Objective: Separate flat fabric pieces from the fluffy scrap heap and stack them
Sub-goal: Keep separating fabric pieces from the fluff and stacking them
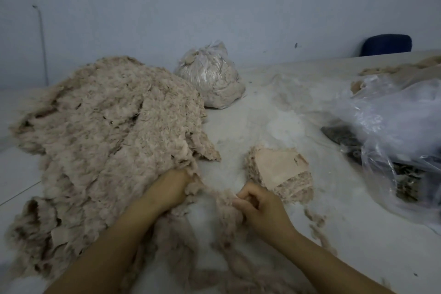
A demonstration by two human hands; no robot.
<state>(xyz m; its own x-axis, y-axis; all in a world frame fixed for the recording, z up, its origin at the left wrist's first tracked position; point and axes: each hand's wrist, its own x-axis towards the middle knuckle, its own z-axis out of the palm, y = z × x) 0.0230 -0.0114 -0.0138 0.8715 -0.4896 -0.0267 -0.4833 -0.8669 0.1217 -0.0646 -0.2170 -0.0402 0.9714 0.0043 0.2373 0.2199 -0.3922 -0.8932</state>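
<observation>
Pale blue-grey walls meet in a corner behind a white desk [250, 112] dusted with lint. Both hands work at the near edge, a little apart, with a thin strand of fluff [211, 190] stretched between them. On the left, the left hand [170, 190] has its fingers curled into the near right edge of the fluffy scrap heap [102, 138], gripping a tuft of it. Beside it, the right hand [259, 205] has its fingers curled round a clump of fluff [228, 210], pinching it at the top; more loose strands trail down from there toward the near edge.

That heap fills the left half of the desk, a broad beige mound reaching far toward the wall. Just to the far right of the right hand sits the stack of flat fabric pieces [278, 169], smooth pinkish backing facing up on top, fuzzy edges showing below.

Far behind the heap, 1 tied clear plastic bag [212, 76] stuffed with the same beige fluff stands near the wall. At the right, a crumpled loose plastic sheet [391, 126] covers something dark that cannot be made out, with more beige scraps [391, 70] beyond it. A dark blue chair back [386, 44] shows past the far right edge.
</observation>
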